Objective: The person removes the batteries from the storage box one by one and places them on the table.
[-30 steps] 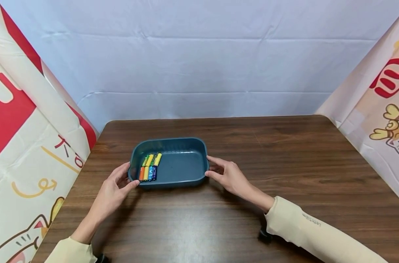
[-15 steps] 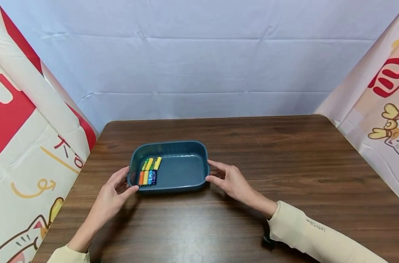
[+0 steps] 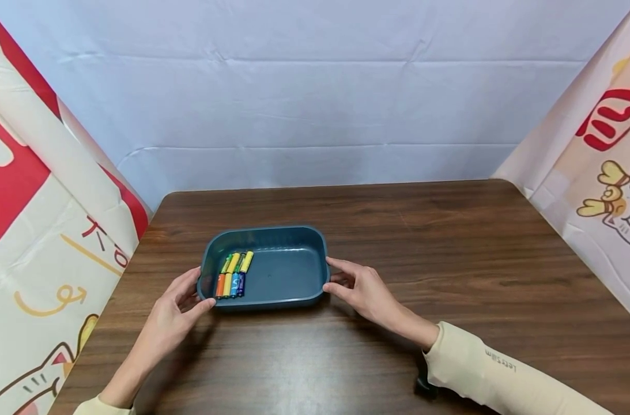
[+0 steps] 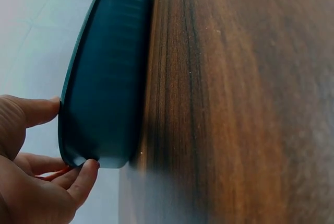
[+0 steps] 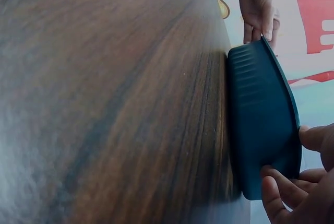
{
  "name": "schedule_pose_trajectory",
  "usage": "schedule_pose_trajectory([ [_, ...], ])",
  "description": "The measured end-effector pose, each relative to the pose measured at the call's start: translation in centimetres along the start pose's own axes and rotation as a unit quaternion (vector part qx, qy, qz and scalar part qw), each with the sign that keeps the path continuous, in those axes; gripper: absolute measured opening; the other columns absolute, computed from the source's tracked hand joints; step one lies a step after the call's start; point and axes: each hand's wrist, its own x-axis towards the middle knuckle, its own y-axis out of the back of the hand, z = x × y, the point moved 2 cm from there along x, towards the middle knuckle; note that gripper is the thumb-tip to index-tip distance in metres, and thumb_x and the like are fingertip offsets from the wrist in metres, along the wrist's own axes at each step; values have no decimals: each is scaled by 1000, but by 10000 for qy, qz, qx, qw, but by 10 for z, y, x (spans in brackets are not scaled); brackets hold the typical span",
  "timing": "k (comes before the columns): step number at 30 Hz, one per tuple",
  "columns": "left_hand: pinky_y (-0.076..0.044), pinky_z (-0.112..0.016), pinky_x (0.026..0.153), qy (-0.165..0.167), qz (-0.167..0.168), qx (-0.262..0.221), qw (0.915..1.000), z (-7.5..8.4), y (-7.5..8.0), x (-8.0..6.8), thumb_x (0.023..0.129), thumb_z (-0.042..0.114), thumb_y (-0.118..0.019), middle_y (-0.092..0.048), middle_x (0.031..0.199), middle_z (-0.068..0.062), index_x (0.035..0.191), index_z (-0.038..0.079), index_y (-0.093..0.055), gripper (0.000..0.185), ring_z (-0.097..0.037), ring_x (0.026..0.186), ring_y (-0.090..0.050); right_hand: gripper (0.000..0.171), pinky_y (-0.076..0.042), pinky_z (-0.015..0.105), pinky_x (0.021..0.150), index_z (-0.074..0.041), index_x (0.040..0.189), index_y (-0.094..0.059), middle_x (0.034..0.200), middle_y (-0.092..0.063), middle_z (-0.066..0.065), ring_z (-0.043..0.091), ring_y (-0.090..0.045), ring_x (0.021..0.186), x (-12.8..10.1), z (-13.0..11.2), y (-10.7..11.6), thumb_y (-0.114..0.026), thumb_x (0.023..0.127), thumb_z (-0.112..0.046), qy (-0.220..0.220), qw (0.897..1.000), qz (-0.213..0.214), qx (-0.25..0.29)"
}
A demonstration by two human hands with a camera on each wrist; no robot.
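Note:
A dark blue rectangular tray (image 3: 289, 271) with rounded corners lies between my two hands. Grouped at its left end are several batteries (image 3: 234, 282) in two rows: an orange, a yellow and blue ones in front, yellow and green ones behind. My left hand (image 3: 169, 320) grips the left end, its thumb at the near corner of the rim and its fingers against the outer wall. At the opposite end my right hand (image 3: 366, 294) holds the tray between thumb and fingers. Both wrist views show the tray's ribbed outer side (image 4: 107, 78) low over the wood.
The brown wood-grain table (image 3: 449, 248) extends around the tray. A pale cloth (image 3: 315, 104) hangs behind its far edge. Printed cloths with cartoon cats flank it, one at the left (image 3: 29, 242) and one at the right (image 3: 600, 161).
The tray, with the batteries in it, has shifted a little toward me, and both hands have moved along with it. Their hold looks the same.

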Motion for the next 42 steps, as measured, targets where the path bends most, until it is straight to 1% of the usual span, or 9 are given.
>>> schedule_pose_trajectory([
  [6, -47, -45, 102, 20, -52, -80, 10000, -1, 1, -2, 96, 11, -75, -38, 157, -26, 155, -7, -37, 73, -42, 127, -58, 56, -54, 23, 67, 2, 143, -59, 104, -78, 7, 14, -71, 85, 1, 0, -1, -78, 93, -14, 10, 10000, -36, 22],
  [9, -47, -42, 102, -10, -64, -82, 9999, -2, 1, -2, 96, 12, -75, -35, 159, -26, 156, -8, -36, 74, -43, 128, -57, 56, -56, 25, 71, 2, 143, -59, 117, -75, 11, 15, -72, 90, 3, 0, -2, -79, 93, -14, 44, 10000, -4, -29],
  [14, -48, -13, 97, -169, -24, -97, 9998, -2, 2, 0, 96, 11, -75, -33, 162, -24, 154, -11, -36, 73, -41, 129, -58, 56, -58, 26, 74, 3, 141, -61, 139, -63, 16, 16, -71, 95, 5, -3, -1, -81, 92, -14, 196, 9994, 71, -287],
  [16, -47, -9, 94, -206, -25, -85, 9997, -2, 3, 0, 96, 10, -75, -33, 162, -24, 154, -11, -36, 72, -41, 128, -58, 56, -58, 27, 74, 5, 140, -61, 143, -59, 17, 17, -70, 91, 6, -4, -1, -81, 91, -13, 267, 9989, 80, -389],
  [23, -50, -46, 101, -118, -159, 158, 9997, 1, 3, 1, 98, 16, -74, -28, 164, -23, 156, -9, -33, 76, -41, 130, -55, 57, -61, 37, 79, 8, 138, -61, 148, -54, 19, 28, -69, 95, 11, -7, 0, -83, 89, -11, 357, 9986, -10, -388],
  [26, -50, -49, 101, -80, -195, 289, 9994, 1, 4, 1, 98, 20, -74, -27, 165, -22, 157, -8, -32, 78, -41, 130, -54, 57, -61, 40, 79, 9, 137, -61, 148, -54, 19, 30, -69, 97, 12, -9, 1, -83, 89, -11, 380, 9982, -8, -464],
  [33, -51, -50, 101, -118, -260, 322, 9991, 1, 3, 0, 99, 21, -73, -25, 166, -22, 158, -7, -30, 78, -42, 132, -53, 59, -56, 51, 97, 5, 140, -59, 148, -54, 20, 33, -57, 131, 21, -13, 1, -83, 89, -12, 699, 9955, 125, -634],
  [38, -52, -49, 100, -156, -286, 319, 9990, 1, 0, 1, 99, 22, -73, -25, 166, -21, 159, -7, -30, 79, -40, 128, -55, 61, -55, 48, 99, 3, 143, -57, 148, -54, 19, 33, -54, 134, 33, -23, 2, -82, 90, -14, 947, 9934, 135, -631],
  [42, -52, -49, 100, -150, -288, 313, 9990, 2, 0, 3, 99, 21, -73, -25, 166, -20, 159, -6, -30, 78, -39, 128, -56, 61, -57, 47, 91, 2, 144, -57, 147, -55, 19, 31, -60, 122, 48, -32, -2, -82, 91, -15, 1090, 9922, 41, -598],
])
